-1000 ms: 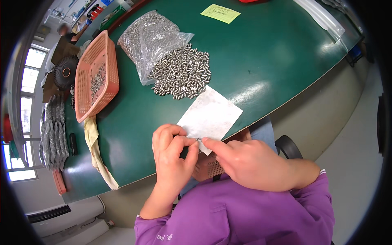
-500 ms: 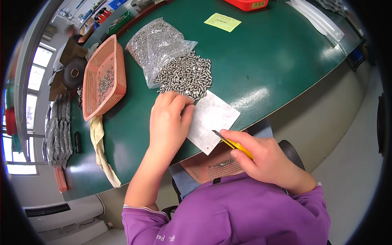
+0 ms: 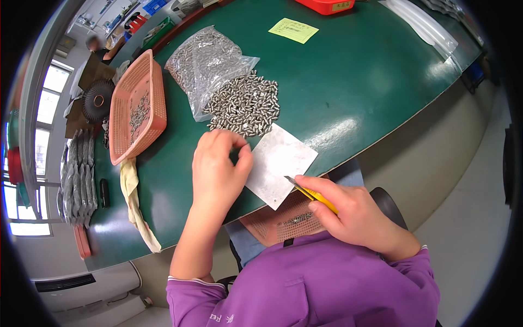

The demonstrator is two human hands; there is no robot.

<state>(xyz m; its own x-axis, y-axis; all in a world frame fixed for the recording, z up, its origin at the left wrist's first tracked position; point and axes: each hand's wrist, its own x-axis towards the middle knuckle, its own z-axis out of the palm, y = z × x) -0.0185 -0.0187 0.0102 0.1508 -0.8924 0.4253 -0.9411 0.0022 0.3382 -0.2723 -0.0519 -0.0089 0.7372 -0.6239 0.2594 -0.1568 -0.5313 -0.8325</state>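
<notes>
My right hand [image 3: 354,210] grips a yellow utility knife [image 3: 318,200], its dark blade tip pointing up and left over the near right edge of a white square plate [image 3: 282,163]. Along the plate's left side, my left hand [image 3: 220,163] is closed in a pinch, thumb and fingertips close together. Whatever those fingertips hold, if anything, is too small to make out. Just beyond that hand lies a loose heap of small metal pins or screws [image 3: 245,106]. They spill from a clear plastic bag [image 3: 204,62] filled with more of the same pieces.
A pink mesh basket [image 3: 158,117] with small metal parts stands at left, a cream cloth strip [image 3: 131,191] beside it. Another pink basket [image 3: 267,226] sits below the table edge at my lap. Farther off are a yellow paper slip [image 3: 294,30] and a red bin [image 3: 329,5].
My left hand has drawn back slightly from the metal heap, toward me and to the left. My right hand keeps the knife in nearly the same place.
</notes>
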